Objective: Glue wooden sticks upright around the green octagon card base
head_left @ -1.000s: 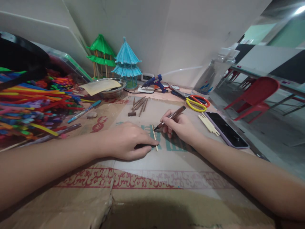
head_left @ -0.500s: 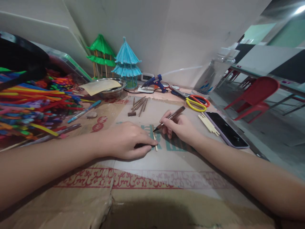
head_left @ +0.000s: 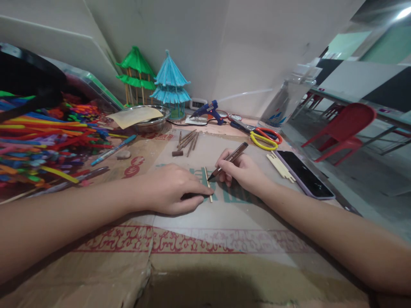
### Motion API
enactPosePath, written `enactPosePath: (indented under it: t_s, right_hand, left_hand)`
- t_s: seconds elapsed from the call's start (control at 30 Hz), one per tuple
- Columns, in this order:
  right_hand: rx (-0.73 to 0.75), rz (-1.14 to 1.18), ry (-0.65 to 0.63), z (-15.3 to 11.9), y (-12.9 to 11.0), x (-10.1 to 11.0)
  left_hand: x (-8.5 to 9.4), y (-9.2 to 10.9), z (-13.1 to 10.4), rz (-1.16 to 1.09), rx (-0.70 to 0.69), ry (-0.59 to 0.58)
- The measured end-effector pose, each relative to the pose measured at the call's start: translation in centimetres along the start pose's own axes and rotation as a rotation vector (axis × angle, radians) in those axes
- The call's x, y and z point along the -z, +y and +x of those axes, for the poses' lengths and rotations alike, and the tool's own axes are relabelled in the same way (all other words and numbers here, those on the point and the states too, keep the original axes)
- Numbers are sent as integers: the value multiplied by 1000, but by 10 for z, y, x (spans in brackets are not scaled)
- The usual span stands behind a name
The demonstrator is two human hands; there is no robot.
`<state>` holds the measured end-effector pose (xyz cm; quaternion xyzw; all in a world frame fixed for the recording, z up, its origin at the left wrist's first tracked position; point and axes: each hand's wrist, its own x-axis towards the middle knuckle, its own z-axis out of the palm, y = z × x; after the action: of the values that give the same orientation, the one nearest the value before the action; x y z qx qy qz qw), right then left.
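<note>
A thin pale wooden stick (head_left: pixel 210 198) lies on the covered table in front of me. My left hand (head_left: pixel 175 188) holds it down, with the index fingertip pressed on its lower part and the thumb tucked close below. Between the thumb and fingers of my right hand (head_left: pixel 239 169) is a brown marker (head_left: pixel 236 154), tilted down to the left. Its dark tip meets the stick just above my left fingertip. Beyond my hands are several brown sticks (head_left: pixel 189 140) in a loose pile, beside the marker's brown cap (head_left: pixel 177 153).
Colourful pipe cleaners (head_left: pixel 48 141) heap at the left. Behind stand a metal bowl (head_left: pixel 154 124), green (head_left: pixel 136 64) and blue (head_left: pixel 171 77) pagoda models and a glue gun (head_left: pixel 208 111). Scissors (head_left: pixel 263 137), pale sticks (head_left: pixel 281 167), a phone (head_left: pixel 305 174) and a clear container (head_left: pixel 281 102) are on the right.
The marker tip has slid a little along the stick toward my left fingertip. My left hand stays in nearly the same place.
</note>
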<state>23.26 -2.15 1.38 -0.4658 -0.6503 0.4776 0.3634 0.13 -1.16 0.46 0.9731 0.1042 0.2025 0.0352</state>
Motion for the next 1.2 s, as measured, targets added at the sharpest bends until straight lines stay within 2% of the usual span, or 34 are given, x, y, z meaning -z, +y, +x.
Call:
enactPosePath:
  t_s: [0.4, 0.9, 1.2]
  right_hand:
    - [27, -96, 94, 3, 2, 1]
    - [70, -101, 91, 5, 7, 3]
    - [3, -112, 102, 4, 1, 2]
  left_hand:
    - [-1, 1, 1, 20, 4, -22]
    - [1, 2, 2, 7, 17, -42]
    - [0, 1, 2, 14, 17, -50]
